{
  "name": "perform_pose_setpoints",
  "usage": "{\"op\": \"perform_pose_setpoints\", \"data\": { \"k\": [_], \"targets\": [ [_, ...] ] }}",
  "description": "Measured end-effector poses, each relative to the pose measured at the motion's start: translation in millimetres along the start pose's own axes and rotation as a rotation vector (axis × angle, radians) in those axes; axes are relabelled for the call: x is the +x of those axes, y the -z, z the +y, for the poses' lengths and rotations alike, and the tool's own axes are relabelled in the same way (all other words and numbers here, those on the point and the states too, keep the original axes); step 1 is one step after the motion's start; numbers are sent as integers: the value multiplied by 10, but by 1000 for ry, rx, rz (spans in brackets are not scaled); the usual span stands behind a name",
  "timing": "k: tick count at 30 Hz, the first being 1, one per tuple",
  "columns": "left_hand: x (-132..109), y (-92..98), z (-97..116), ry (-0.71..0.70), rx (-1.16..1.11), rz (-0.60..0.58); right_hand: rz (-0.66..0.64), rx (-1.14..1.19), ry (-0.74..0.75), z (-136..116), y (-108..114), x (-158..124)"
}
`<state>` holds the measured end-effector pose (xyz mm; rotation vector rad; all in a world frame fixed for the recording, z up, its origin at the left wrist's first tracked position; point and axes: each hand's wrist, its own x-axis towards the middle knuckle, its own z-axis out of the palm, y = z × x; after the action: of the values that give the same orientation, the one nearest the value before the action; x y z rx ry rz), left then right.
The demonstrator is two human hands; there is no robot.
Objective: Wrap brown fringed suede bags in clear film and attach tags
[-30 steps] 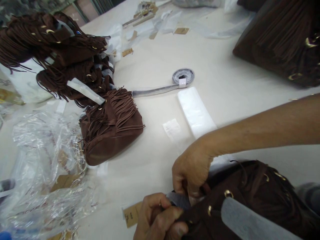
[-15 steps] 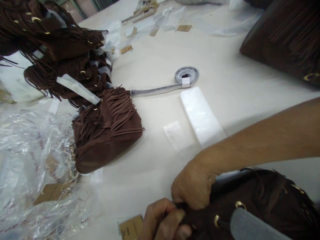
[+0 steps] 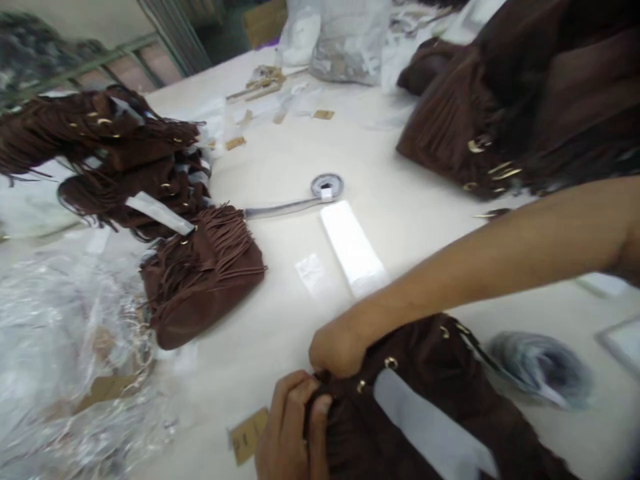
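Observation:
A dark brown bag with gold rings and a grey strip across it lies at the bottom of the view. My left hand grips its left edge, fingers over the rim and thumb on the front. Just above, my right hand is bent down at the bag's opening, its fingers hidden inside or behind the edge. The right forearm crosses over the bag from the right.
A brown fringed bag stands left of centre, before a pile of fringed bags. Crumpled plastic covers the left. A rolled strap, white packet, grey roll and more bags lie around.
The view has shifted, showing more of the table's far side and right. My left thumb now lies over the bag's front, and more of the bag shows beneath my right forearm.

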<state>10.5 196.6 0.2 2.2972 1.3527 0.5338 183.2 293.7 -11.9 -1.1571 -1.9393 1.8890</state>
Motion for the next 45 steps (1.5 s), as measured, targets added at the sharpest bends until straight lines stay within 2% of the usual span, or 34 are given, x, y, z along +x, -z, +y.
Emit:
{"op": "perform_pose_setpoints", "data": {
  "k": [2,3,5,7,9,11,13,15,18,21,24,28,31,35,38,42,45],
  "targets": [
    [-10,14,30,-4,-2,-46,-42,-143,-89,-131,161,-401],
    [-5,37,56,-14,-5,-66,-13,-236,-111,-220,260,-637],
    [22,125,109,-49,-3,-111,169,-441,-129,-395,426,-1182],
    [68,253,142,-94,40,-169,405,-623,-188,-478,457,-1799],
    [138,371,160,-151,123,-204,579,-697,-310,-401,293,-2422],
    [238,426,199,-216,158,-195,706,-702,-448,-177,-43,-2956],
    [362,401,300,-237,73,-197,794,-663,-585,120,-450,-3319],
    [490,307,457,-177,-110,-289,846,-595,-686,407,-806,-3483],
    [663,110,672,-40,-366,-500,898,-420,-731,689,-1075,-3454],
    [804,-64,728,63,-470,-629,911,-288,-706,763,-1034,-3362],
    [917,-177,675,136,-506,-724,926,-316,-691,701,-814,-3379],
    [1008,-234,631,199,-567,-952,995,-418,-579,557,-344,-3433],
    [1017,-203,655,216,-592,-996,1011,-255,-435,477,86,-3343],
    [998,-126,700,78,-488,-947,1028,181,-278,416,603,-3023],
    [1032,-140,706,-64,-419,-985,956,371,-253,425,864,-2715],
    [1130,-251,744,-330,-554,-934,771,516,-208,526,1008,-2374],
    [1175,-314,837,-380,-536,-933,694,554,-156,595,1009,-2236]
  ]
}}
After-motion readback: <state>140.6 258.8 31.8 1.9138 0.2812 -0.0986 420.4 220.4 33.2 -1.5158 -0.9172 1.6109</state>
